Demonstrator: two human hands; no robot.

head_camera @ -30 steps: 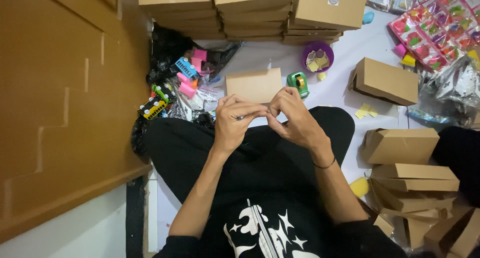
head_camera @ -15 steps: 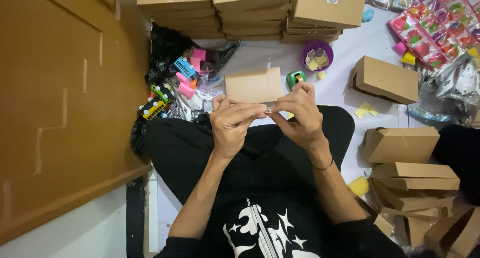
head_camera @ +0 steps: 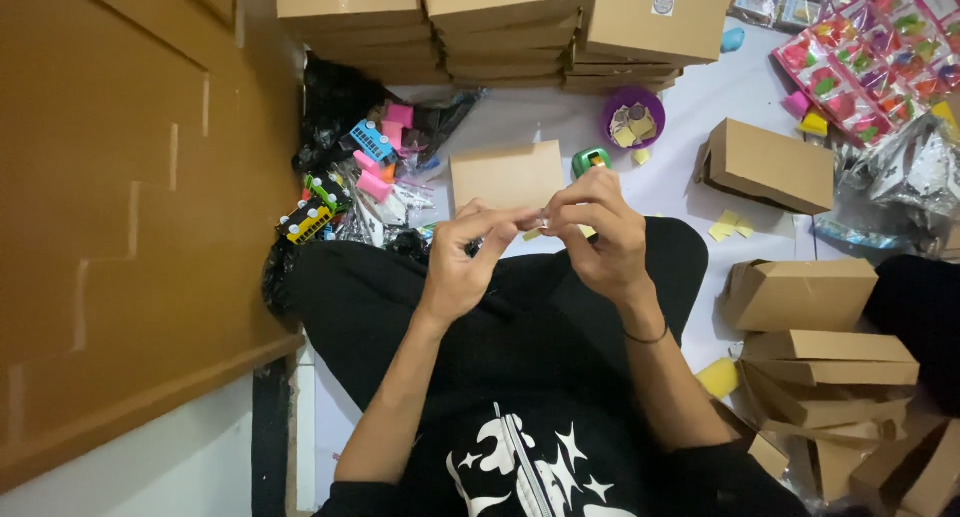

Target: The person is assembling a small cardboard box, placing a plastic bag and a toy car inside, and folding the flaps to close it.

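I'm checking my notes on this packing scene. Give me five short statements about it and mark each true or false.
1. Both hands meet over the lap, the left hand and right hand pinching a small item between their fingertips. True.
2. A flat brown box lies just beyond the hands. True.
3. The purple bowl sits on the lap. False: it stands on the white floor covering near the stacked boxes.
4. The right wrist is bare. False: it wears a thin dark band.
5. Colourful toy vehicles lie on the person's left. True.
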